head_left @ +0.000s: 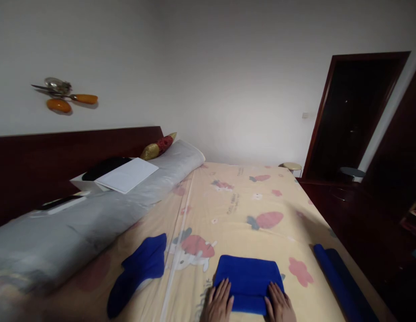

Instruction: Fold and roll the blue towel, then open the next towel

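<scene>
Nearest the camera, I am seeing my left hand [220,300] and my right hand [279,305] lying flat, fingers spread slightly and pressing down, on the near edge of a folded blue towel [247,282]. Neither hand is gripping anything; both palms are resting open on the cloth, the left at its near left corner, the right at its near right corner. The towel is sitting as a neat rectangle on a pale yellow bedsheet [235,210] printed with pink strawberries, close to the foot of the bed. To the left, apart from the towel, a crumpled blue cloth [141,268] is lying loose on the sheet. To the right, near the bed's edge, a rolled blue cloth [335,277] is stretching away. Farther back on the left, a long grey bolster [94,219] is running along a dark wooden headboard [60,156], carrying a white sheet of paper [127,175].
</scene>
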A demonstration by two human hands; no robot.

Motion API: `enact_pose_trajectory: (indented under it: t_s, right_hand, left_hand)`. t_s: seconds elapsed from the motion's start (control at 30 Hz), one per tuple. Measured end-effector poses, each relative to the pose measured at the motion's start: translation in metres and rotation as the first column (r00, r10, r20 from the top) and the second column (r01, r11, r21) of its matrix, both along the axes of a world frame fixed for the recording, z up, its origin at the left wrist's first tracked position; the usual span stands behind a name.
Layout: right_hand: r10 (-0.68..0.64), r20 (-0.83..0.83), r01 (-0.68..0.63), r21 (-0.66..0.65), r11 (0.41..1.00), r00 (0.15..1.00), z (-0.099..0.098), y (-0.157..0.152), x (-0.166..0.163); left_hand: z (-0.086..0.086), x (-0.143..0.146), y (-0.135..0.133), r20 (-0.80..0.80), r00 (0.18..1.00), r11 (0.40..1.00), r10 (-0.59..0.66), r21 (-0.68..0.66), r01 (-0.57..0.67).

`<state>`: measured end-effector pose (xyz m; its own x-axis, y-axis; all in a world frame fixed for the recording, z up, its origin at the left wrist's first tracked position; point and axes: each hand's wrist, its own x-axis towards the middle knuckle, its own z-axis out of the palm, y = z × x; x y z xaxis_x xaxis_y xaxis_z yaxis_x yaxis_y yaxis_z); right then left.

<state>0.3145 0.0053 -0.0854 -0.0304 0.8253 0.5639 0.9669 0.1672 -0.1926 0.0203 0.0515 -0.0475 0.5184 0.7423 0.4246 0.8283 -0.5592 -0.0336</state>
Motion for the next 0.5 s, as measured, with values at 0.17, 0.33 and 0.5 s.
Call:
enact_pose_trajectory:
  t_s: [0.17,0.33,0.5]
  right_hand:
    - [-0.158,-0.036,0.160,0.059,0.985,0.987,-0.014,-0.010,0.017]
    - [-0.047,0.039,0.044,0.067,0.997,0.998,-0.019,0.005,-0.018]
    - [0.195,0.036,-0.188,-0.142,0.972,0.980,-0.012,0.023,-0.062]
  left_hand:
    - [-0.009,-0.011,-0.003,0.038,0.982,0.982,0.186,0.026,-0.187]
    - [-0.017,0.031,-0.004,0.057,0.998,0.999,0.035,-0.014,-0.034]
    - [-0.019,0.074,-0.002,0.074,0.989,0.975,-0.131,-0.173,0.142]
